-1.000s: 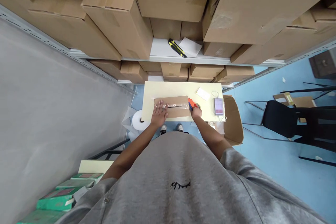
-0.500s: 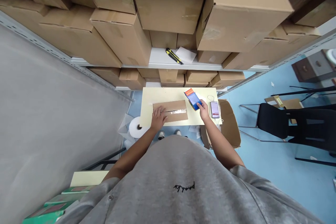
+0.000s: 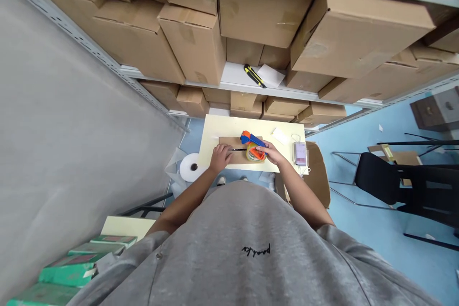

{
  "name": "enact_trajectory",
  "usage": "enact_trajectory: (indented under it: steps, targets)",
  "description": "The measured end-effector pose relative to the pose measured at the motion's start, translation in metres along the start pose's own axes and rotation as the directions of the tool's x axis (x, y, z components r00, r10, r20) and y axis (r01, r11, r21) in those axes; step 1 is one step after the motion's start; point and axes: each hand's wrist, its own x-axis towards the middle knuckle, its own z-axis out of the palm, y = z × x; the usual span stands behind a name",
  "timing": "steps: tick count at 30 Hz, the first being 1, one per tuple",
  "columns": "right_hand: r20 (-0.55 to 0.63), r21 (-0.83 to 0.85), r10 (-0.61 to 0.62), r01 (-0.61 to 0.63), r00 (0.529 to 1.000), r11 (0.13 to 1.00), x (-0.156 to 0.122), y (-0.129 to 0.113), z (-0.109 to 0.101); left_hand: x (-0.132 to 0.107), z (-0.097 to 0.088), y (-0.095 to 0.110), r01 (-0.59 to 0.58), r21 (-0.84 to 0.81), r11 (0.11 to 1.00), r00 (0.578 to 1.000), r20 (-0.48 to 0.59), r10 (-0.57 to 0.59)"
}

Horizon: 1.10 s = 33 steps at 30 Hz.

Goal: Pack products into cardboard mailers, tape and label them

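On the table, a flat brown cardboard box [image 3: 234,142] lies with a dark gap between its top flaps. My left hand [image 3: 219,157] rests on the left end of this box, its fingers stretched over the top near the gap. Gripped in my right hand [image 3: 273,154] is a blue and orange tape dispenser [image 3: 256,146] with a roll of clear tape. It is tilted over the right part of the box and hides the surface there; whether it touches the box I cannot tell.
The pale table [image 3: 215,126] also bears a phone [image 3: 300,153] and a white paper [image 3: 279,136]. A utility knife [image 3: 254,76] lies on the shelf among cardboard boxes. Beside the table are a white roll [image 3: 190,167], an open carton [image 3: 317,172] and a black chair [image 3: 376,172].
My right hand has brought the tape dispenser left over the box and turned it, so the roll now shows. My left hand stays on the box's left end. The view has shifted slightly.
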Motion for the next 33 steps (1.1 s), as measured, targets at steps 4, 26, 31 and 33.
enact_trajectory:
  steps: [4,26,31,33]
  targets:
    - [0.026,0.012,0.036,-0.036,0.999,0.999,0.005,0.008,0.0,0.005,-0.011,0.001,0.043,-0.12,0.992,0.999,-0.02,-0.046]
    - [0.143,-0.181,0.077,-0.05,0.987,0.982,0.024,0.03,0.004,0.034,-0.004,-0.014,0.426,-0.83,0.361,0.888,0.308,-0.341]
    - [0.155,-0.207,0.094,-0.061,0.983,0.977,0.024,0.026,0.003,0.036,-0.008,-0.008,0.468,-0.825,0.316,0.862,0.348,-0.369]
    - [0.155,-0.225,0.09,-0.054,0.984,0.973,0.025,0.026,0.003,0.039,-0.01,-0.006,0.489,-0.819,0.3,0.847,0.364,-0.388]
